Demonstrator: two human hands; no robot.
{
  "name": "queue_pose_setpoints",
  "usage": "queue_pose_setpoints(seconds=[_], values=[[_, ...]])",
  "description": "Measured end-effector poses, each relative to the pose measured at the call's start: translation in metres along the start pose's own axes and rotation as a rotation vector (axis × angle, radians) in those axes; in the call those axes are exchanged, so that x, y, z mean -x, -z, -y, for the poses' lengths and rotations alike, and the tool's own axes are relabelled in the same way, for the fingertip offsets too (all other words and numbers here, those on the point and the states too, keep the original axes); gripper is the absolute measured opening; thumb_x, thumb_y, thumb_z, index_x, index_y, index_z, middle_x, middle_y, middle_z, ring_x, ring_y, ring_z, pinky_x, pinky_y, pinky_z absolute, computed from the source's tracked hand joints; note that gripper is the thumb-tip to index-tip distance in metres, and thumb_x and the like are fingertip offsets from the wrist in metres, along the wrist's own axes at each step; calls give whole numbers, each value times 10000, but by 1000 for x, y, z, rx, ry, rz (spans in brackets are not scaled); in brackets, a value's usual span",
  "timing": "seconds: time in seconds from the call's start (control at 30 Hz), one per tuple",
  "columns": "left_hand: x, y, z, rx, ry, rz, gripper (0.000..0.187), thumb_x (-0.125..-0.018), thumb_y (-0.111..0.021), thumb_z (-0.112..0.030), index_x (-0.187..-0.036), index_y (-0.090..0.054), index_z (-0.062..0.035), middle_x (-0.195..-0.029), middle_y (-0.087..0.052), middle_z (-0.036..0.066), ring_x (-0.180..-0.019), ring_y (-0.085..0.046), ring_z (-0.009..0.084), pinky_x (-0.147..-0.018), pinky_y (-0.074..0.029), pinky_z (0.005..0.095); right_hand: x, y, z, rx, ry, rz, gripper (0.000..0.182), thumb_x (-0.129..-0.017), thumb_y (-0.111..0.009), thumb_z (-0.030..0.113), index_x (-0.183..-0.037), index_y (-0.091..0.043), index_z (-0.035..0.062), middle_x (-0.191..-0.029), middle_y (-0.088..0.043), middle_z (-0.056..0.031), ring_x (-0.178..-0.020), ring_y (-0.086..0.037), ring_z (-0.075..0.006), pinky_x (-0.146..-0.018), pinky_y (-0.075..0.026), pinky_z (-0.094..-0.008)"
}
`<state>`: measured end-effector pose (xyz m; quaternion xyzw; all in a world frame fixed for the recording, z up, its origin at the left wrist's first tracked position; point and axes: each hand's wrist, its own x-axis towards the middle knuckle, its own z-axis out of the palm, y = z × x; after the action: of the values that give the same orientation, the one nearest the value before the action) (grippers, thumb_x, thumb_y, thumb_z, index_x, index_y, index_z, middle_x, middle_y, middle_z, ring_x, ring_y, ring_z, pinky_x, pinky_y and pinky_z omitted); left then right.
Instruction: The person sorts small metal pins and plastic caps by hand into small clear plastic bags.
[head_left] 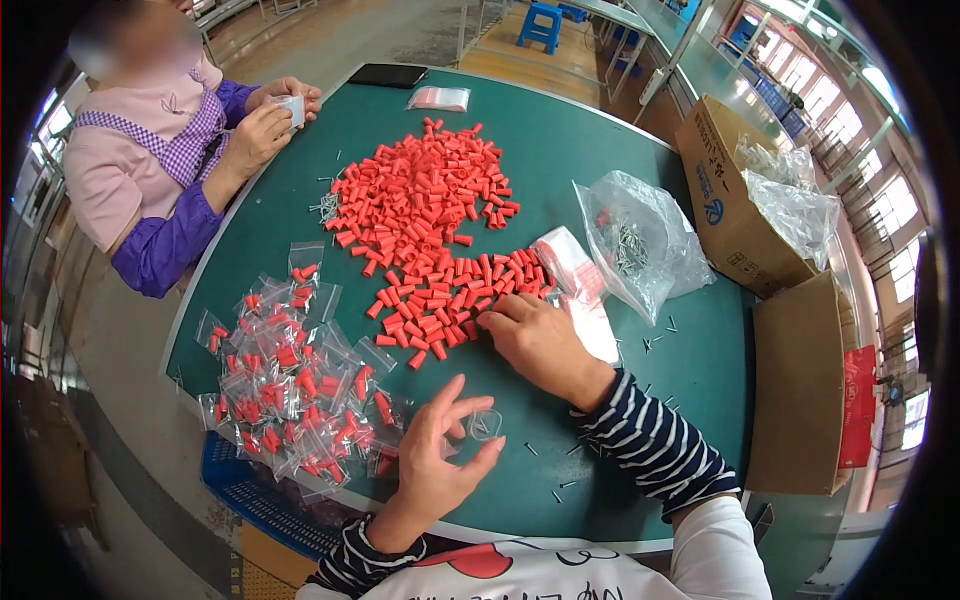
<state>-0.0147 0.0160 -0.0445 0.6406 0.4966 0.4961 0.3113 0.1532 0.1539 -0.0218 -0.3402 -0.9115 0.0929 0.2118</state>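
Observation:
My left hand (436, 462), near the front edge of the table, curls its thumb and fingers around a small clear plastic bag (485, 426). Something thin and pale shows inside the bag. My right hand (540, 345) reaches to the near edge of the spread red plastic caps (440, 305). Its fingers are curled down against them, and whatever is under the fingertips is hidden. Beyond lies a larger heap of the same red caps (420, 190). Left of my left hand, filled clear zip bags (300, 385) are piled up, with red caps and screws inside.
Loose screws (570, 485) lie right of my left hand. Flat empty bags (592, 325) and an open bag of screws (632, 245) are behind my right hand. Cardboard boxes (800, 385) line the right edge. A co-worker's hands (270, 125) hold a small bag at the far left.

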Motion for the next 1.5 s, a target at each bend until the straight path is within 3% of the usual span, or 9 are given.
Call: queue_pose_setpoints(seconds=[0.17,0.3,0.4,0.6,0.7,0.8,1.0,1.2,1.5], values=[[-1,-1,0,11,23,-26,846,-708,-811,-17,-1428,-367,0,-1123,-688,114,-785,-537,106,-716,-445,240,17,48,27,-430,-14,60,299,-783,-698,-22,-1077,-680,24,-963,-639,-130,-832,-667,-299,-700,-553,-356],[-1,-6,0,23,18,-33,868,-695,-812,-1,-1438,-363,-1,-1116,-677,112,-800,-548,114,-722,-455,246,27,67,57,-428,66,171,311,-782,-675,8,-1092,-652,11,-973,-616,-141,-787,-642,-339,-694,-543,-401],[-1,-9,5,-20,-61,-90,867,-642,-833,-18,-1404,-421,-14,-1074,-698,90,-671,-524,141,-653,-482,260,28,67,67,-397,89,186,343,-793,-670,17,-1133,-624,20,-998,-611,-140,-815,-640,-339,-700,-538,-400],[1,-11,-2,34,17,-119,817,-668,-852,-40,-1381,-455,-17,-1056,-696,93,-670,-528,128,-646,-490,263,37,76,56,-365,-62,167,380,-792,-704,5,-1161,-615,10,-1050,-620,-145,-884,-651,-312,-757,-551,-361],[3,-9,-1,24,61,-81,802,-711,-836,-3,-1400,-427,-25,-1117,-675,126,-737,-541,68,-594,-457,171,55,53,52,-573,-149,189,366,-794,-717,13,-1144,-610,1,-1059,-622,-138,-899,-649,-292,-787,-540,-356],[5,-11,3,105,39,-80,756,-747,-822,-9,-1394,-430,-21,-1130,-668,133,-731,-556,65,-558,-474,163,64,33,57,-681,-170,57,278,-797,-717,36,-1056,-622,8,-1002,-634,-130,-879,-654,-295,-744,-532,-373],[2,-4,-13,337,114,-43,489,-806,-777,-2,-1252,-577,7,-1085,-676,106,-747,-577,70,-589,-496,173,71,22,56,-775,-200,-109,130,-825,-697,32,-950,-673,2,-929,-665,-119,-863,-646,-276,-762,-514,-355],[-5,11,-23,321,228,-5,132,-868,-709,14,-999,-689,24,-947,-684,63,-723,-551,40,-608,-442,183,72,38,57,-878,-259,-63,101,-868,-687,58,-957,-673,12,-925,-670,-103,-854,-649,-234,-762,-509,-332],[-14,17,-46,247,235,28,97,-870,-695,21,-966,-681,17,-928,-682,68,-703,-533,43,-602,-419,190,76,40,56,-905,-221,-145,83,-882,-692,56,-955,-680,18,-913,-682,-92,-827,-653,-194,-732,-513,-307]])
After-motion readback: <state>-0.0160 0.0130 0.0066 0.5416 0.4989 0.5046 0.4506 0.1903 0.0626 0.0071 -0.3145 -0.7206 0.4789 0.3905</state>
